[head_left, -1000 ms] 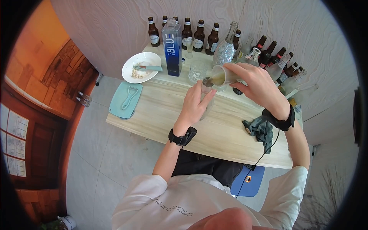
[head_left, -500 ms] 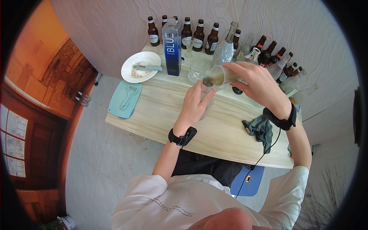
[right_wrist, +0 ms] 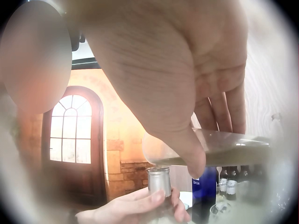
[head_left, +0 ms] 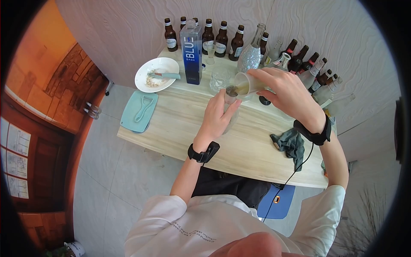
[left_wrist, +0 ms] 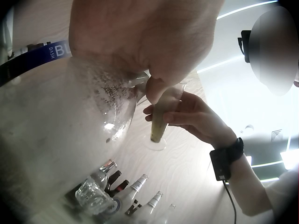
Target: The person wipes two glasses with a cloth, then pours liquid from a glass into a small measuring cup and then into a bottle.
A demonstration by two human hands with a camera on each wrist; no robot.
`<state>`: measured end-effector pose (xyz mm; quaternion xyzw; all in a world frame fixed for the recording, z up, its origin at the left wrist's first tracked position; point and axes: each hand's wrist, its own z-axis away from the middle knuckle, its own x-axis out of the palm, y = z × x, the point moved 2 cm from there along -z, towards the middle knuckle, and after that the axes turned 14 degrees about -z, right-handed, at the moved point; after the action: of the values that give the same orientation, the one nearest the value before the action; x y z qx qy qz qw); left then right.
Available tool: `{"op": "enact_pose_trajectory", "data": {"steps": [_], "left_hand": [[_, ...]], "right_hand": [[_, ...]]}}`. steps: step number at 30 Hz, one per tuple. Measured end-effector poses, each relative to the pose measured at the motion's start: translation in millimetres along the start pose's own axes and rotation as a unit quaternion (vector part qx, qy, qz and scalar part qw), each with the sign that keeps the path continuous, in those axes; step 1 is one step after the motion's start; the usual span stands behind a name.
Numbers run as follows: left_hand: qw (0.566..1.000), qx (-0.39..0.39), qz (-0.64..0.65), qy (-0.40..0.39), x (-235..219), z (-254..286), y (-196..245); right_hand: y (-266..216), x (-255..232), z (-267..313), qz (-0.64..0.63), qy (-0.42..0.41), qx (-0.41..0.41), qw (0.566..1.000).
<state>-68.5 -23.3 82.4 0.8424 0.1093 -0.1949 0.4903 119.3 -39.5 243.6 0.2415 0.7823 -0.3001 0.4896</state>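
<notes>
My left hand (head_left: 215, 119) grips a clear bottle (head_left: 231, 97) by its neck, just under a silvery mouth. In the left wrist view the bottle's see-through body (left_wrist: 114, 100) has dark specks on it. My right hand (head_left: 287, 91) holds a tall footed glass (head_left: 242, 82), tipped far over so its rim is right at the bottle's mouth. Cloudy yellow-green liquid lies along the glass's lower side (right_wrist: 233, 156) in the right wrist view. Its thumb and fingers wrap the glass; part of the glass is hidden behind them.
Beyond my hands stand a blue square bottle (head_left: 191, 58), a cut-glass tumbler (head_left: 220, 80), a glittery bottle (head_left: 250, 55) and several brown bottles (head_left: 221, 40). Left are a white bowl (head_left: 168, 64) and a teal board (head_left: 129, 115) with a peeler (head_left: 143, 109). A dark cloth (head_left: 291, 147) lies right.
The glass in my right hand has shifted very slightly left over the bottle's mouth. My left hand and the bottle stay in place.
</notes>
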Motion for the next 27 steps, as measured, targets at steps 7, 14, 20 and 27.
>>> {"op": "enact_pose_trajectory", "data": {"steps": [7, 14, 20, 27], "left_hand": [[1.000, -0.002, 0.002, 0.002, 0.1, 0.1, 0.1], [1.000, 0.008, 0.002, 0.003, -1.0, -0.1, 1.2], [1.000, 0.008, 0.004, -0.001, -0.9, -0.4, 1.2], [1.000, -0.001, 0.010, -0.002, -1.3, -0.1, 2.2]], "right_hand": [[-1.2, -0.9, -2.4, 0.016, 0.004, -0.018, 1.000], [-2.3, -1.0, -3.1, 0.021, 0.004, -0.017, 1.000], [-3.2, -1.2, -3.9, 0.029, 0.010, -0.026, 0.999], [-4.1, -2.1, -3.9, 0.035, 0.017, -0.024, 0.999]]}}
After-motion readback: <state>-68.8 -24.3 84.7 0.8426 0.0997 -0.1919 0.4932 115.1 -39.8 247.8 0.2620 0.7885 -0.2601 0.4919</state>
